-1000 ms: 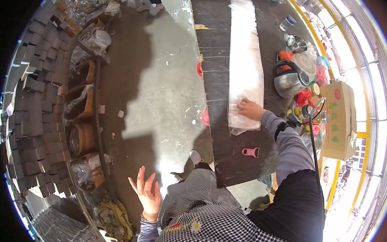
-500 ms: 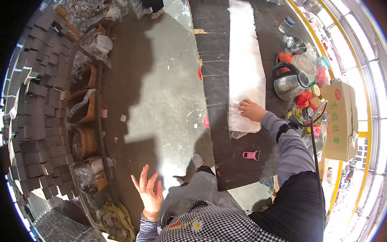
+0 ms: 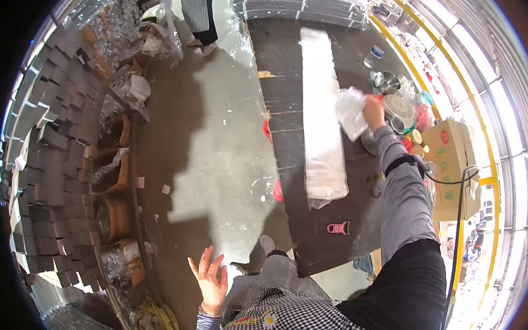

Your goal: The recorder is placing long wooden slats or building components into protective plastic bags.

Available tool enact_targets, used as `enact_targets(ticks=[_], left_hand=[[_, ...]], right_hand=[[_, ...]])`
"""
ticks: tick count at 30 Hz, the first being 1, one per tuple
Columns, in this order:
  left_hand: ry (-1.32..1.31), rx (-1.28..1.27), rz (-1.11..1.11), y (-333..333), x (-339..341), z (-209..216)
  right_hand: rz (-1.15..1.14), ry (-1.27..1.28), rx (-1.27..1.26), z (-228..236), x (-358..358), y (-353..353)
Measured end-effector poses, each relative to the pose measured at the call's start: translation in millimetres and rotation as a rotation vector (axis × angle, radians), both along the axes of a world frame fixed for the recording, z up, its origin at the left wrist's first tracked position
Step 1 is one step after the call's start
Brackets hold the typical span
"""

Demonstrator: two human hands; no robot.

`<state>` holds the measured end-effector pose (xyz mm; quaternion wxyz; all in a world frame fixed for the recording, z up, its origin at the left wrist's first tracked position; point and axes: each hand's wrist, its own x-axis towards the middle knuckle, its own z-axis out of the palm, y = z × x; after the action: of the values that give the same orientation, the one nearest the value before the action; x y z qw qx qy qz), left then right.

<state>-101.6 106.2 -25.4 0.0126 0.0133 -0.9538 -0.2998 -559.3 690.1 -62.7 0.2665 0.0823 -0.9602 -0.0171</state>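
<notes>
White plastic strip [image 3: 322, 120] lengthwise along table [image 3: 283, 189], right grip [image 3: 373, 112] clutching film [image 3: 350, 115], left grip [image 3: 212, 284] unclenched

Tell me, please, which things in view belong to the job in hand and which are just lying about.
In use, it seems:
- translucent plastic piece, held in the right hand
- long white plastic stack

Apparently just lying about:
- pink tool
- blue-lidded container
- metal bowl
- cardboard box
</notes>
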Motion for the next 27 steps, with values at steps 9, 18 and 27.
enact_targets(ticks=[9,18,27], left_hand=[[0.064,0.172,0.263,-71,51,26],[0.332,0.076,0.418,-195,142,43],[0.654,0.627,0.502,-289,151,90]], right_hand=[[0.427,0.769,-0.526,261,-32,-301],[0.894,0.831,-0.592,320,75,-570],[1.404,-0.027,-1.005,264,336,-748]])
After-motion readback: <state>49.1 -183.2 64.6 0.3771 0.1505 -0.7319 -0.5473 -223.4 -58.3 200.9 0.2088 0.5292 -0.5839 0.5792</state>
